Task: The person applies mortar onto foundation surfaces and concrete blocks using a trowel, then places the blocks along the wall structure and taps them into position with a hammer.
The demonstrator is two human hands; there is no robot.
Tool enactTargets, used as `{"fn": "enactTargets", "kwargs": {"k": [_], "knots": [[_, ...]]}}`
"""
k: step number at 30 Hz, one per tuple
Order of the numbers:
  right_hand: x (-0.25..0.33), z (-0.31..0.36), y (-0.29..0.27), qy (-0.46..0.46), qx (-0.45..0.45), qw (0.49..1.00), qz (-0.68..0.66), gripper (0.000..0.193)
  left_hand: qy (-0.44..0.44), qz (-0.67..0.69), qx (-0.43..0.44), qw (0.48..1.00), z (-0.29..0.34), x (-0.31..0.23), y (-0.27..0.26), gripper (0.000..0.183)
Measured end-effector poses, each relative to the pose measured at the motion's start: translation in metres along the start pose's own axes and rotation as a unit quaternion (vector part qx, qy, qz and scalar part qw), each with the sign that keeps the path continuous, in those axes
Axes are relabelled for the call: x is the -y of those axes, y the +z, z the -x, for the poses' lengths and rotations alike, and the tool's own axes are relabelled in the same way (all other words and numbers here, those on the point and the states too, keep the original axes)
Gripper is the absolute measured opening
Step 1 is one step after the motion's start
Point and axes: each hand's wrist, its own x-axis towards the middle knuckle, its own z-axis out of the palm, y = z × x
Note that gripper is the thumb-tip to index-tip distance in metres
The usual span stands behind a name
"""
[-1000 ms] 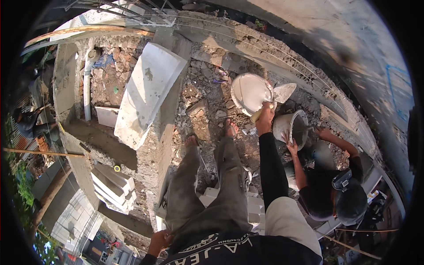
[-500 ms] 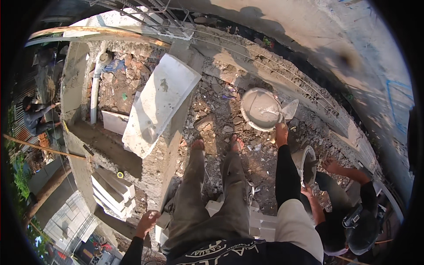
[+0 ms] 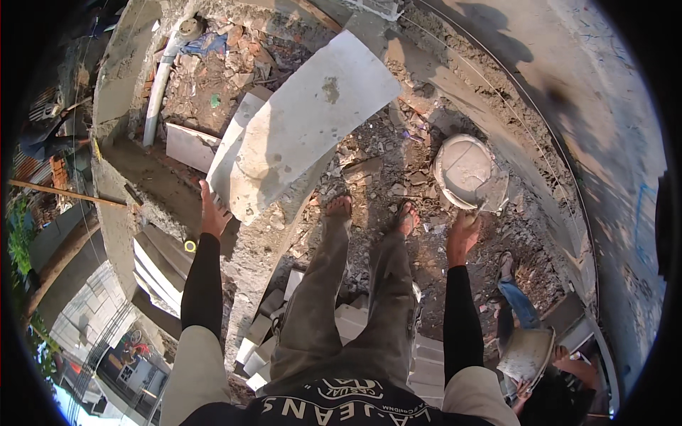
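My right hand (image 3: 463, 238) is closed round the handle of a trowel. The trowel's blade (image 3: 495, 193) reaches over the near right rim of a round bucket (image 3: 439, 183), and wet grey mortar (image 3: 465, 167) fills that bucket. On the left, my left hand (image 3: 213, 213) is open with its fingers apart. It is nearest to the lower end of a large pale grey slab (image 3: 312, 106), which lies slanted across a low wall; whether the fingertips touch the slab I cannot tell.
At the lower right a co-worker holds another bucket (image 3: 524, 355) with both hands. Pale blocks (image 3: 352, 323) lie beneath my legs, and rubble (image 3: 359, 170) surrounds my bare feet. A white pipe (image 3: 160, 99) stands at the upper left; a string line runs along the right wall.
My left hand has come up and forward to the slab's lower end. The trowel has moved closer over the mortar bucket. The co-worker has shifted back toward the lower right with the other bucket.
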Motion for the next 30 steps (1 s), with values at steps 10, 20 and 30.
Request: {"fn": "enactTargets", "kwargs": {"k": [10,20,30], "knots": [[0.346,-0.018,0.051,-0.466,0.143,0.866,-0.117,0.037,-0.075,0.290,0.060,0.952,-0.061,0.050,0.034,0.106],[0.385,-0.016,0.117,-0.406,0.172,0.896,-0.055,0.050,0.015,0.194,0.018,0.981,-0.050,0.028,0.003,0.085],[0.321,0.107,0.075,-0.095,0.439,0.845,-0.289,0.036,0.181,0.071,0.006,0.981,0.207,-0.125,-0.103,0.072]]}}
